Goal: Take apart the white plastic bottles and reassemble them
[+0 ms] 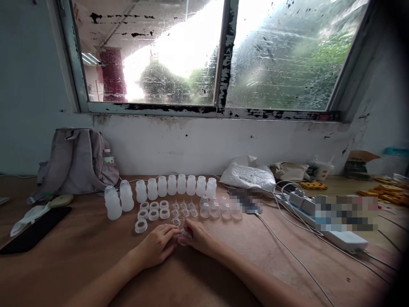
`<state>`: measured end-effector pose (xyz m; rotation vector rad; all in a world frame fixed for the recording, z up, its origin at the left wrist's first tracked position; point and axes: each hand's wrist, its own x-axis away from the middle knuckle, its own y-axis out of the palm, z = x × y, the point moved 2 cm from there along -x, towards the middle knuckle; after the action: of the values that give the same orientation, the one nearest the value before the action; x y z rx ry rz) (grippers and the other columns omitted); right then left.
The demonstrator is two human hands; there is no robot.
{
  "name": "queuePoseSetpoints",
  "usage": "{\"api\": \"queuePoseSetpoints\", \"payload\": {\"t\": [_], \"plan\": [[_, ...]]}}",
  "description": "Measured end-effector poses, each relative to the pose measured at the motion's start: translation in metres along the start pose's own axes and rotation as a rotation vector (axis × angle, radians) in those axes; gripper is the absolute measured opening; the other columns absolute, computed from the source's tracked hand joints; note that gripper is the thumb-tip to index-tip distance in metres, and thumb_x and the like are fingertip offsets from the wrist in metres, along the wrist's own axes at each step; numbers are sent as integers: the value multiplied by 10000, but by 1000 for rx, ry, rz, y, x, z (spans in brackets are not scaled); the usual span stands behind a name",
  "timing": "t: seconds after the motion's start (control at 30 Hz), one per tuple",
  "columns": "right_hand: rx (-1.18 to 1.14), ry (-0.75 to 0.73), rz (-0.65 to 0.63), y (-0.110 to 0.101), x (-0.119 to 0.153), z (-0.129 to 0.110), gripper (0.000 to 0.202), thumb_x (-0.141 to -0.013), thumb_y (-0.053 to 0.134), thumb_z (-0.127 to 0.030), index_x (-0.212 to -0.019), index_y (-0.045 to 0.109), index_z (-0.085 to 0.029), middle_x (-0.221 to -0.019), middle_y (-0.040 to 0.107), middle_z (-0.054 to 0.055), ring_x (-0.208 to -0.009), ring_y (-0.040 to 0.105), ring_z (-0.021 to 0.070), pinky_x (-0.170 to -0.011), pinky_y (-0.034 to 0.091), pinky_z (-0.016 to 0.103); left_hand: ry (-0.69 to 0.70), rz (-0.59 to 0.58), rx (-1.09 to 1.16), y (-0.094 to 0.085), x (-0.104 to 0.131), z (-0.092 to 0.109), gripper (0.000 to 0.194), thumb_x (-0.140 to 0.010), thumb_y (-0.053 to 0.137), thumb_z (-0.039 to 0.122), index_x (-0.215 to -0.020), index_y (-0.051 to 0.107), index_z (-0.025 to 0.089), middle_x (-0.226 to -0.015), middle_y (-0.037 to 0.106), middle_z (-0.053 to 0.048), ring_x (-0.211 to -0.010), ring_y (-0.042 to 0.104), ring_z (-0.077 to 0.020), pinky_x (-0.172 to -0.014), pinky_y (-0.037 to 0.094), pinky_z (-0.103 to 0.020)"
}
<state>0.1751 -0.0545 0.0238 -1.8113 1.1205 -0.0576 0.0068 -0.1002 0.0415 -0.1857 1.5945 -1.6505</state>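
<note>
My left hand (162, 244) and my right hand (198, 237) meet at the front of the table. A small translucent bottle part (184, 237) is between their fingertips, mostly covered; its exact kind is hidden. My right hand pinches it, and the left fingers close against its other side. Just beyond lie several clear teats (183, 209) with wide bases and several white collar rings (154, 214). Clear dome caps (215, 209) stand to their right. Behind is a row of frosted open baby bottles (172, 184). Two capped bottles (113, 203) stand upright at the left end.
A grey backpack (78, 160) leans on the wall at left, behind a black mat (35, 232). On the right are a silver padded bag (248, 174), a white power strip (343, 240) and trailing cables (292, 251). Yellow items (385, 189) lie at far right.
</note>
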Motion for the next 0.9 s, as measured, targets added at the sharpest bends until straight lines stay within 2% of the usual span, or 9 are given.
{"api": "queuePoseSetpoints", "payload": {"t": [0.17, 0.33, 0.5, 0.6, 0.67, 0.8, 0.9], "plan": [[34, 59, -8, 0, -1, 0, 316, -641, 640, -326, -630, 360, -179, -570, 375, -71, -515, 315, 65, -469, 233, 186, -26, -10, -7, 2, 2, 0, 305, -792, 441, 213, -1096, 455, 206, -1112, 507, -72, -1012, 476, -202, -877, 409, -358], [8, 52, -8, -2, 1, -5, 278, -701, 577, -337, -643, 355, -181, -581, 375, -64, -528, 323, 69, -486, 244, 194, -7, -14, -17, 5, 3, -3, 329, -797, 427, 212, -1125, 444, 208, -1125, 498, -79, -1015, 475, -206, -879, 408, -366], [-185, 44, 5, -6, -1, -8, 268, -749, 509, -374, -657, 345, -183, -595, 351, -57, -538, 322, 71, -495, 276, 192, 23, -7, -55, 1, 3, -5, 332, -797, 429, 202, -1127, 454, 228, -1138, 485, -76, -1025, 465, -205, -873, 406, -359], [-357, 130, 18, -4, -3, -3, 261, -745, 508, -377, -678, 337, -191, -606, 360, -57, -506, 339, 66, -459, 286, 185, 15, 7, -102, -3, 1, -3, 261, -802, 423, 209, -1051, 500, 226, -1098, 497, -64, -990, 478, -192, -840, 418, -334], [-423, 211, 64, -3, -5, 2, 226, -753, 485, -348, -692, 328, -198, -609, 369, -58, -471, 339, 62, -424, 279, 183, -15, 33, -138, -5, 0, -3, 169, -804, 429, 243, -923, 544, 209, -1041, 515, -56, -945, 491, -185, -817, 420, -326], [-297, 222, 230, -5, -7, 9, 175, -684, 520, -211, -666, 347, -192, -608, 389, -53, -535, 377, 80, -485, 312, 191, -107, 79, -249, -8, 0, -11, 214, -821, 399, 286, -707, 546, 182, -909, 539, -53, -876, 497, -193, -782, 412, -344], [-183, 207, 242, -7, -9, 14, 147, -627, 519, -131, -653, 384, -185, -599, 412, -48, -565, 395, 91, -514, 316, 197, -191, 145, -325, -10, 2, -24, 270, -839, 341, 243, -706, 567, 178, -875, 548, -61, -860, 499, -199, -777, 402, -362]]}}
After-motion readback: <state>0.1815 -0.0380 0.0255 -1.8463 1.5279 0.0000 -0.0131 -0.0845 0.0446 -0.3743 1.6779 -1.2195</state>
